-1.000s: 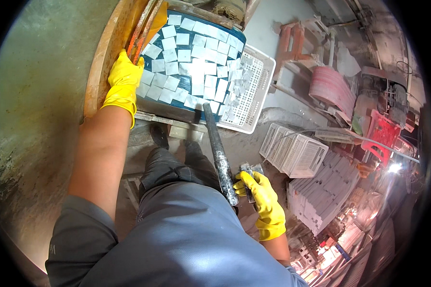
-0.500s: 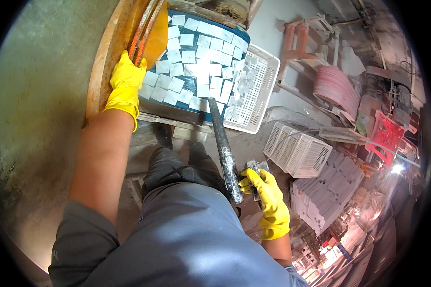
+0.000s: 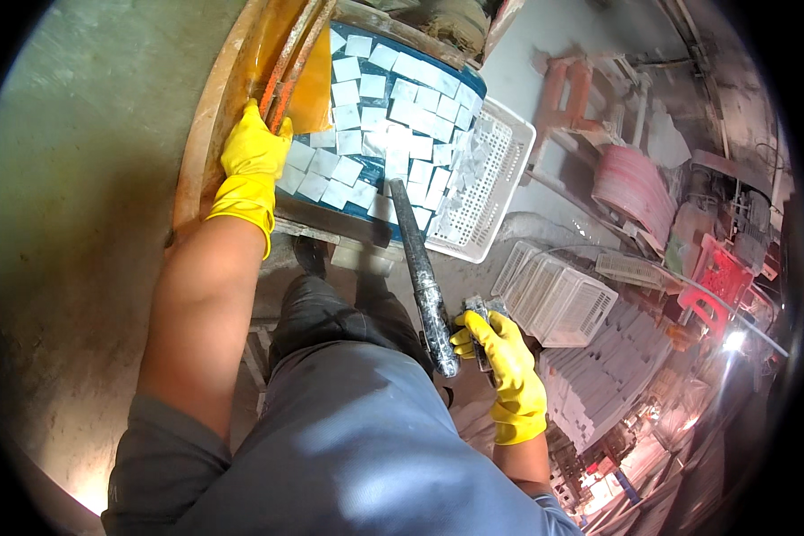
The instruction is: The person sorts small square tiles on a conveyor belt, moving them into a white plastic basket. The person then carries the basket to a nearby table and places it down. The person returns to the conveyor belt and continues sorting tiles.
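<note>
Right hand (image 3: 500,357), yellow rubber glove, clenched on a small grey block (image 3: 475,314), just beside the long dark metal bar (image 3: 422,277). Left hand (image 3: 252,147), gloved, pressed flat on the orange-stained wooden frame (image 3: 207,134) beside pale square tiles (image 3: 393,116). White plastic basket (image 3: 491,192) beyond.

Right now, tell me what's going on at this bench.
A person in yellow rubber gloves stands over a blue surface covered with small pale square tiles. The left hand rests at the surface's edge, beside orange metal rods. The right hand grips a small grey piece next to a long dark bar that leans toward the tiles. A white plastic basket sits alongside.
</note>
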The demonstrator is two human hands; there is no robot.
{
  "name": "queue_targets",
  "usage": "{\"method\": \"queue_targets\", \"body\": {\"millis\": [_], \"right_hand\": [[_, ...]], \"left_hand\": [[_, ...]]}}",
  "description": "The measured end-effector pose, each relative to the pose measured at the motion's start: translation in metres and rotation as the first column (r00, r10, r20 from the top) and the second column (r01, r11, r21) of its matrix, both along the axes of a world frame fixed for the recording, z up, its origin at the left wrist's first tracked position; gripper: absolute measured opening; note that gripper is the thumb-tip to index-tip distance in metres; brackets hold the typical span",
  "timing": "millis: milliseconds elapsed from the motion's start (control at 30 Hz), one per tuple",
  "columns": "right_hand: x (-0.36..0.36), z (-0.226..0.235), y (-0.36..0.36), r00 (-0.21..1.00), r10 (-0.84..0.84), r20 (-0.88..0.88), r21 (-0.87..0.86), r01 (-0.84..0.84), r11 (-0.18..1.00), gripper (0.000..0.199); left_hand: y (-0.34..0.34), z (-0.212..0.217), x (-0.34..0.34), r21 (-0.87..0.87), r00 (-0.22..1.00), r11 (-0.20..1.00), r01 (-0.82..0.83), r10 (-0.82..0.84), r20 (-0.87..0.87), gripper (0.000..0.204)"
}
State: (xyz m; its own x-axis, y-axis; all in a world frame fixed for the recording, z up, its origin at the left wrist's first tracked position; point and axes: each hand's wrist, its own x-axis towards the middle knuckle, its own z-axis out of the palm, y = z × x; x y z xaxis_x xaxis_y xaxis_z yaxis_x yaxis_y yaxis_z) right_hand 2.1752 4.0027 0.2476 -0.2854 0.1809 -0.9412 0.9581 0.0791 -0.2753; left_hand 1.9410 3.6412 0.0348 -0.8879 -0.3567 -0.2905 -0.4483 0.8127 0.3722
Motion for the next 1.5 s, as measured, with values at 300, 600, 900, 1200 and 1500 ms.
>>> {"method": "queue_targets", "body": {"millis": [300, 600, 900, 1200, 1500], "right_hand": [[-0.026, -0.011, -0.004, 0.999, 0.043, 0.011, -0.042, -0.043, 0.998, 0.046], [-0.051, -0.002, -0.022, 0.99, 0.134, 0.039, -0.002, -0.134, 0.991, 0.045], [-0.044, -0.009, -0.021, 0.992, 0.121, 0.035, -0.027, -0.12, 0.992, 0.046], [-0.032, -0.009, -0.034, 0.991, 0.125, 0.05, -0.017, -0.125, 0.992, 0.044], [-0.012, -0.013, -0.039, 0.994, 0.097, 0.047, -0.012, -0.097, 0.995, 0.042]], "left_hand": [[0.003, -0.007, 0.002, -0.048, 1.0, 0.999, 0.007, -0.008, -0.024, 0.074], [0.0, -0.01, 0.0, -0.033, 1.0, 0.999, -0.009, 0.009, 0.003, 0.068], [0.001, -0.001, -0.003, -0.003, 0.997, 1.0, -0.018, 0.018, 0.075, 0.068], [0.0, -0.003, -0.004, 0.004, 0.998, 1.0, -0.009, 0.009, 0.066, 0.066], [0.002, -0.002, -0.005, 0.005, 0.999, 1.0, -0.012, 0.011, 0.048, 0.065]]}}
